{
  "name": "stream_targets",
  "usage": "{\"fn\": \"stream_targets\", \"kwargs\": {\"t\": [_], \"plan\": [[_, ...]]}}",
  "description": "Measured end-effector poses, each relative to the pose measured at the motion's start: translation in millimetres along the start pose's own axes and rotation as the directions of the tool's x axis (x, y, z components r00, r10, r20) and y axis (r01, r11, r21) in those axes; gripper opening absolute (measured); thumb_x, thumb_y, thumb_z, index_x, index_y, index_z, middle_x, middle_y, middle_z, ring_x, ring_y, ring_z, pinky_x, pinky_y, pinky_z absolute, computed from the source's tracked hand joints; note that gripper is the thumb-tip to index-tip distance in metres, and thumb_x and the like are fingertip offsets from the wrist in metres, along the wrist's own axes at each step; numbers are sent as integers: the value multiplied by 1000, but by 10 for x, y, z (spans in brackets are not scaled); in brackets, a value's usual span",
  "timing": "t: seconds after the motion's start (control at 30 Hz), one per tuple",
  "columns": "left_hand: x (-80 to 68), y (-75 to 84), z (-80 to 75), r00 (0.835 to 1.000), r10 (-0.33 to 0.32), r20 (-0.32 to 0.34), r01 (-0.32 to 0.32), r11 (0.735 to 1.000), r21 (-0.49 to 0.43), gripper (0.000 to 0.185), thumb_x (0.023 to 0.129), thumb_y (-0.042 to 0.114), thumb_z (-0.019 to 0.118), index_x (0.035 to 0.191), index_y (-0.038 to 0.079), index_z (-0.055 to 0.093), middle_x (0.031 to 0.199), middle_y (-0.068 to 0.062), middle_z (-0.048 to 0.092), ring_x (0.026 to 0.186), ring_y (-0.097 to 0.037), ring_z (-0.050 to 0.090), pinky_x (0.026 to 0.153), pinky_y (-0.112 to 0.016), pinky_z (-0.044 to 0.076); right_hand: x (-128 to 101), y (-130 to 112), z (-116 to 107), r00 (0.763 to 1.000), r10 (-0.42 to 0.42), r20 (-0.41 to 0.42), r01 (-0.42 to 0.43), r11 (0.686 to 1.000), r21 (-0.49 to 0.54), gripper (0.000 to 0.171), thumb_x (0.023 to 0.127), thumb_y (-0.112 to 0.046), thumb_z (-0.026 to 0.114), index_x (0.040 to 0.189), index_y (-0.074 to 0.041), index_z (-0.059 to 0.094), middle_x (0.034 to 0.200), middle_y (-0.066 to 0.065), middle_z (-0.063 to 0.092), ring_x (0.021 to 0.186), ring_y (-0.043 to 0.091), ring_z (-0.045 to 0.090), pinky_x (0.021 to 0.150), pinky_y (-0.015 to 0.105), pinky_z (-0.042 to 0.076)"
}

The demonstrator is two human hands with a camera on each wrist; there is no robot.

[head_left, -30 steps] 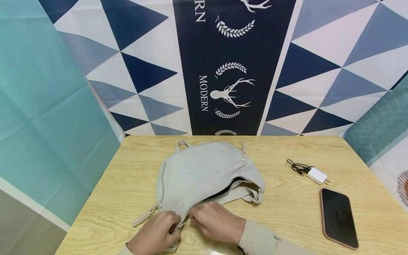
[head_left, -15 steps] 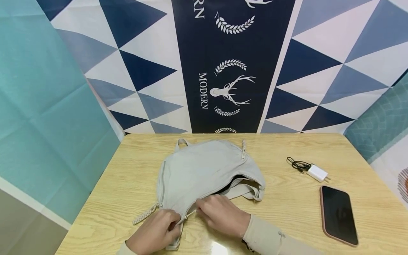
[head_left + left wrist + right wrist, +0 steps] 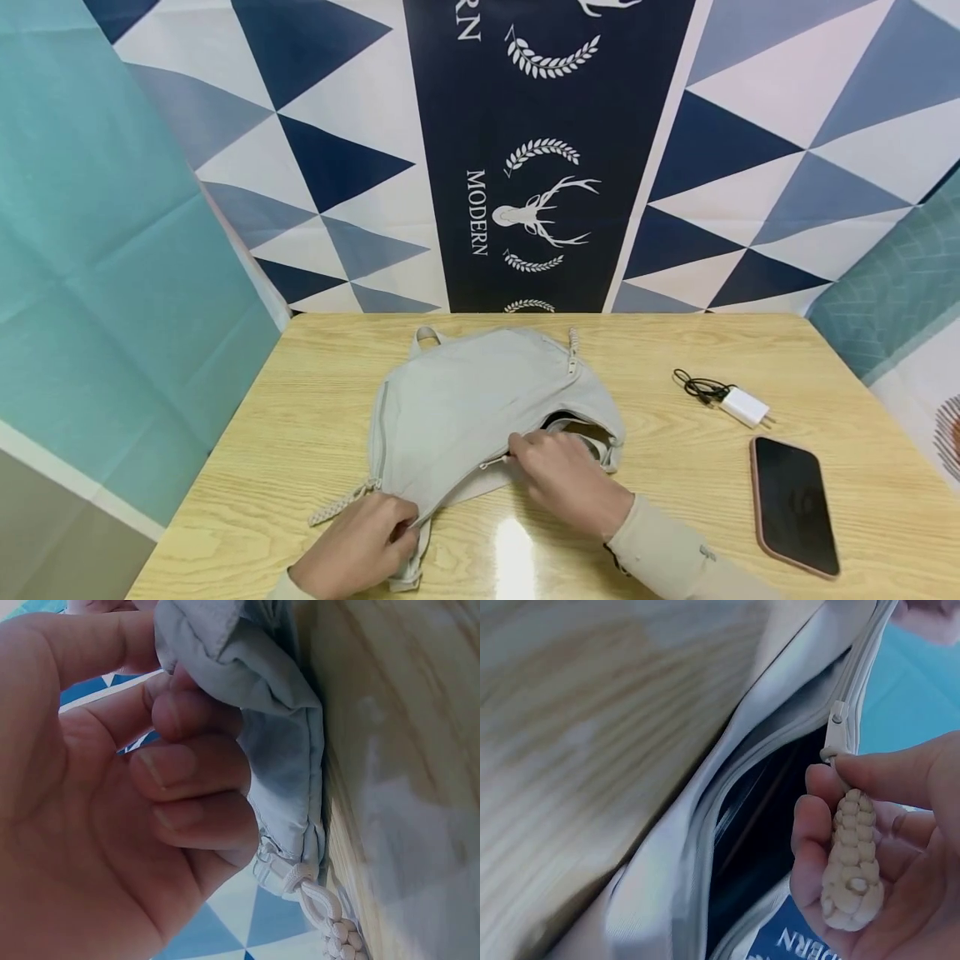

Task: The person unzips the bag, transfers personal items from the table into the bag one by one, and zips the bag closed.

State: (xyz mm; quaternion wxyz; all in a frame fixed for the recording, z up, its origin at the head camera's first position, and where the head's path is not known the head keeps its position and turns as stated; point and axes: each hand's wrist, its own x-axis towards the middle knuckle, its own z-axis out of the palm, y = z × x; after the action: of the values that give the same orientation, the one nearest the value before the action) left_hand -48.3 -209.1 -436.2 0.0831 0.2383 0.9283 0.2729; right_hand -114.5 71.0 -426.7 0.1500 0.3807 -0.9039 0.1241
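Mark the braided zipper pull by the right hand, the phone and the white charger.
Braided zipper pull point(image 3: 853, 851), right wrist view, middle of its braid.
Phone point(image 3: 795, 507), head view, on its dark screen.
White charger point(image 3: 744, 407), head view, on its plug body.

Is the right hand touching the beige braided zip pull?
Touching: the right wrist view shows the right hand pinching the beige braided zip pull near its top.
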Motion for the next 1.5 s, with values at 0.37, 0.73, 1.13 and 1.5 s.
{"fn": "stream_targets", "kwargs": {"t": [0.37, 0.73, 1.13, 1.5], "plan": [[19, -4, 18, 999, -22, 26, 22, 1000, -15, 44, 92, 8, 62, 57, 23, 40, 50, 16, 31, 43, 3, 27, 41, -18, 26, -117, 232, -193, 995, 96, -4, -96, 995, -15, 32, 88, -15, 76, 71, -17, 49, 57, -10, 43, 49, 5, 42, 44, 23, 36], [30, 14, 10, 998, -51, 39, 51, 998, -21, 44, 91, 7, 61, 55, 23, 41, 48, 15, 31, 42, 1, 28, 40, -19, 26, -359, 631, -512, 969, 245, 21, -244, 968, -67, 34, 89, -15, 75, 70, -19, 48, 57, -11, 39, 47, 5, 34, 42, 24, 30], [3, 89, -2, 999, -32, 45, 31, 999, 15, 44, 96, 24, 65, 59, 23, 41, 49, 15, 30, 43, -1, 25, 42, -20, 28, -471, 642, -542, 951, 299, 76, -302, 953, 27, 19, 92, -18, 72, 78, -18, 60, 59, -15, 42, 48, 0, 35, 44, 21, 33], [630, 707, -24, 962, 269, -39, -209, 824, 527, 23, 88, 28, 75, 83, 12, 60, 64, 3, 53, 51, -9, 48, 43, -21, 36, -484, 406, -527, 977, 206, 56, -213, 965, 153, 10, 96, -16, 67, 86, -15, 66, 66, -15, 54, 50, -6, 36, 45, 18, 34]]}}
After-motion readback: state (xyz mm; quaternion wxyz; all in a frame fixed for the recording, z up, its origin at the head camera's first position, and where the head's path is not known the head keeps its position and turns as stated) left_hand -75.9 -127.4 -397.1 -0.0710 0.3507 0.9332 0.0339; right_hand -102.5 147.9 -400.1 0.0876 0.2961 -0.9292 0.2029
